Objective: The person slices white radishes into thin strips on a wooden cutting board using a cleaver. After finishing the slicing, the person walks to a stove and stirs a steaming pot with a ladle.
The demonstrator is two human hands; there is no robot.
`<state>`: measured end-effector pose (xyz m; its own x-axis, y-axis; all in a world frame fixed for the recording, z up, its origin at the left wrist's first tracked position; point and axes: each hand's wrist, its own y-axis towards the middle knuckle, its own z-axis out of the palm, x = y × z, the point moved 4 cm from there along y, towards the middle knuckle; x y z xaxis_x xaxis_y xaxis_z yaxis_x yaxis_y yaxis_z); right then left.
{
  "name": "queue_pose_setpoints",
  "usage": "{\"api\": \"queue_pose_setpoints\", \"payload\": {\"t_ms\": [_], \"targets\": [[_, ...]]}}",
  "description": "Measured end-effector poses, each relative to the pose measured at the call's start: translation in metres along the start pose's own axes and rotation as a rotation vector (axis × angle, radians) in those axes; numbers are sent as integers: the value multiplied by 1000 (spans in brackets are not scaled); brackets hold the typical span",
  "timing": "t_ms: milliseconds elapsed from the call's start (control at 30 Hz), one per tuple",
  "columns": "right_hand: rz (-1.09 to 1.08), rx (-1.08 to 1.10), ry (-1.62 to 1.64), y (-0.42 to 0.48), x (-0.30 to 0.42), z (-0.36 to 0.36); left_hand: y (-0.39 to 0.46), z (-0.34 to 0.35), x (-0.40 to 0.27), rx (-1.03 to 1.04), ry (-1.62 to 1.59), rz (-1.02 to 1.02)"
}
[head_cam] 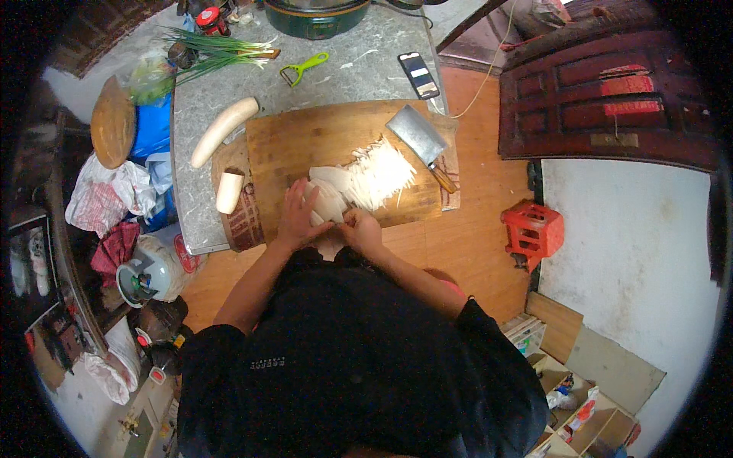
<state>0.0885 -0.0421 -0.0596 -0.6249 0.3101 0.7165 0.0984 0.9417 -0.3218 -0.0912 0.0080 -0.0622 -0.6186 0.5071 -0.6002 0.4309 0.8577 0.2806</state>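
My left hand point(299, 214) lies at the left edge of overlapping thin white vegetable slices point(326, 197), its fingers spread against them. At the slices' near right corner, my right hand point(363, 230) has its thumb and fingers pinched at their edge; the fingertips are partly hidden. Beyond my right hand, a heap of fine white shreds point(381, 174) touches the slices. All of this rests on a wooden cutting board point(292, 134). A cleaver point(418, 134) lies on the board's right side, its wooden handle pointing towards the near right corner.
Left of the board lie a long peeled white vegetable point(224, 130) and a short cut piece point(229, 193). Behind are a green peeler point(303, 68), scallions point(223, 51), a phone point(418, 75) and a dark green pot point(318, 20). A gas cylinder point(150, 272) stands left of the table.
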Motion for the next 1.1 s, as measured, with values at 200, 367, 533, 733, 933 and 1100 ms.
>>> {"api": "queue_pose_setpoints", "payload": {"t_ms": [200, 367, 533, 733, 933, 1100], "targets": [[-130, -15, -98, 8, 26, -5, -5, 4, 6, -40, -34, 23], [-206, -36, -22, 14, 42, -3, -9, 6, 10, -48, -62, 23], [-232, 81, -336, 37, 36, 21, -3, 3, 4, -22, -43, 29], [-231, 159, -440, 43, 39, 29, -1, 6, 3, -5, 51, 33], [-323, 12, -518, 68, 73, -17, 0, 9, -2, 2, 111, -51], [-333, 204, -752, 102, 72, -10, 14, 4, -21, 107, 219, -149]]}}
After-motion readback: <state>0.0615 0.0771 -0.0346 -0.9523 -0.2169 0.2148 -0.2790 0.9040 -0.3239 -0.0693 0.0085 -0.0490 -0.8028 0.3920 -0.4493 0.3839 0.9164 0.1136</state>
